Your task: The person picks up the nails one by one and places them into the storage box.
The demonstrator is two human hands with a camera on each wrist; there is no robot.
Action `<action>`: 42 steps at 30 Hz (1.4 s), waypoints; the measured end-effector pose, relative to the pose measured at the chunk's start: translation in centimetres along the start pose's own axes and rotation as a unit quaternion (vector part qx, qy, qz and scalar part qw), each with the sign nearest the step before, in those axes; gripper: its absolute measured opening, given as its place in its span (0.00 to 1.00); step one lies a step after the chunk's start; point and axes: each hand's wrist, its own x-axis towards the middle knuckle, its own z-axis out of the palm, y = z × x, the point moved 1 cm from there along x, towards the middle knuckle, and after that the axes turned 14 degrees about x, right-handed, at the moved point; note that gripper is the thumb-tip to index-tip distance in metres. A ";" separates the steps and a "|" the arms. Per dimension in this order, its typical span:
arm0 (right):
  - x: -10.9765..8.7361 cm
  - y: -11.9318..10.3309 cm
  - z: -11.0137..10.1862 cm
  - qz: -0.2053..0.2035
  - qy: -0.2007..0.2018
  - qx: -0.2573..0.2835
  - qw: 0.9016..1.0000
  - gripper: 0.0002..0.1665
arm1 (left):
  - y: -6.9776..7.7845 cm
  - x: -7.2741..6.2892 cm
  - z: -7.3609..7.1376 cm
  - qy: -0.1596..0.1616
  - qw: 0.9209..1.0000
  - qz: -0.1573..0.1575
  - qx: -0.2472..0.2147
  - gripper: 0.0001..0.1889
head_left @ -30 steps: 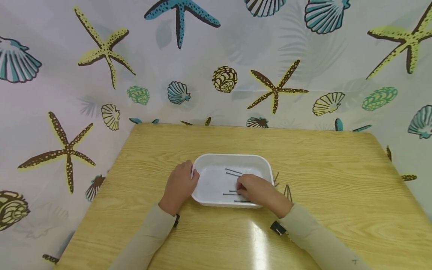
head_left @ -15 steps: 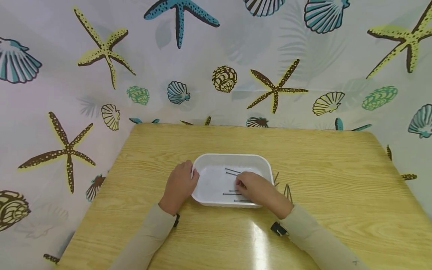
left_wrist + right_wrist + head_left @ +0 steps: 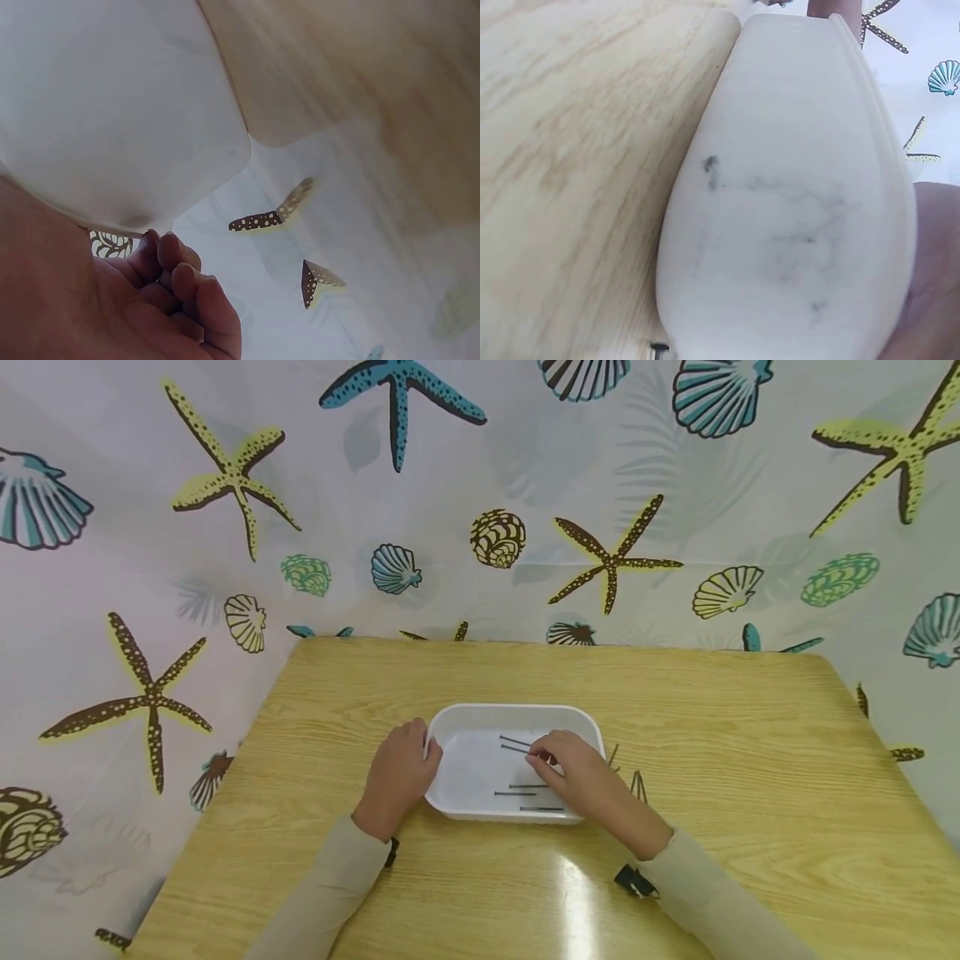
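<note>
A white plastic tray [image 3: 465, 814] sits in the middle of the table. My left hand [image 3: 397, 777] grips its left rim, thumb toward the inside; the left wrist view shows curled fingers [image 3: 199, 281] beside the tray wall [image 3: 127, 112]. Inside lie several thin dark nails, two at the back [image 3: 512, 739] and others nearer the front [image 3: 542, 809]. My right hand [image 3: 577, 772] is over the tray's right half, thumb and forefinger tips close together at the back nails. I cannot tell whether anything is between them. In the right wrist view the tray's side [image 3: 787, 187] hides most of this hand.
More nails [image 3: 638, 785] lie on the wooden table [image 3: 750, 760] just right of the tray, partly behind the right wrist. A nail head [image 3: 658, 347] shows beside the tray in the right wrist view. Behind the table hangs a shell-and-starfish patterned cloth [image 3: 450, 468].
My right hand has shifted slightly back and right, its thumb and forefinger now more visible, uncovering more of the front nails. The left hand stays on the rim.
</note>
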 end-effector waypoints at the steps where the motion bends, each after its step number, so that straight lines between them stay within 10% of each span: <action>1: -0.3 0.1 -0.2 -0.006 0.007 0.005 1.000 0.04 | 0.0 0.0 0.0 0.000 1.000 0.000 0.001 0.10; 16: -4.8 2.3 -5.7 0.043 0.074 0.010 0.996 0.07 | 0.1 0.0 0.0 0.006 1.000 0.003 0.000 0.10; 42: -9.0 7.3 -7.7 0.131 0.011 -0.034 0.991 0.08 | 0.1 -0.1 0.2 -0.005 1.000 -0.004 -0.006 0.11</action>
